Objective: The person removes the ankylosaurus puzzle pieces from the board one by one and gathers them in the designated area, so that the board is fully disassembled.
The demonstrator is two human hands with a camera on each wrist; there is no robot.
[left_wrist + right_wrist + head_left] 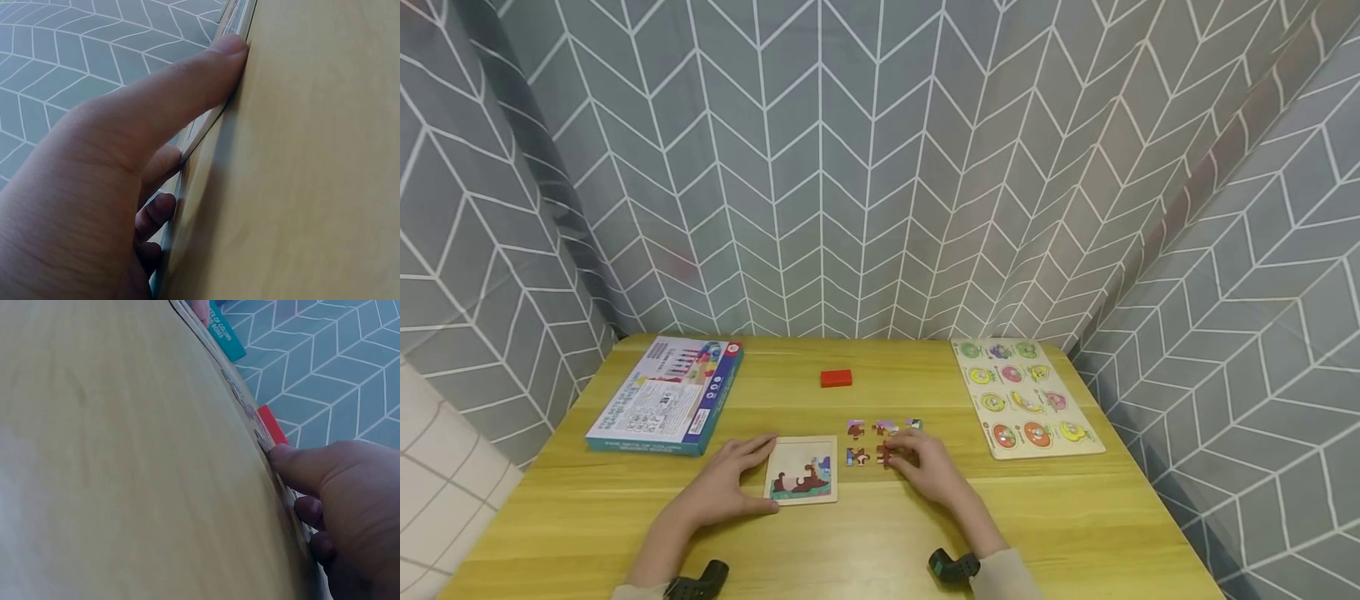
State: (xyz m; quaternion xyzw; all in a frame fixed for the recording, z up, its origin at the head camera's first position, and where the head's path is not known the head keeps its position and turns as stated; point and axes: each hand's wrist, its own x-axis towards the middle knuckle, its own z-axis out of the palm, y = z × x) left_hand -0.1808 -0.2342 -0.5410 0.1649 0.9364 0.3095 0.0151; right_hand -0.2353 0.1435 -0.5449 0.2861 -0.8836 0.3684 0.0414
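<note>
You seem to be midway through filling the wooden puzzle tray (790,455): your left hand (724,485) holds its left side between thumb and fingers, while your right hand (931,472), to the tray's right, pinches a brown jigsaw piece (882,457); whether it is lifted, you can't tell here. The next move likely calls for turning that piece to suit a gap in the steadied tray. Fitted pieces (801,485) cover the tray's near part; its far left is bare. Loose jigsaw pieces (856,431) lie right of it. Beyond it to the left, the printed box (662,392) hides any contents; well right, the fruit puzzle board (1009,389) carries fruit pictures.
</note>
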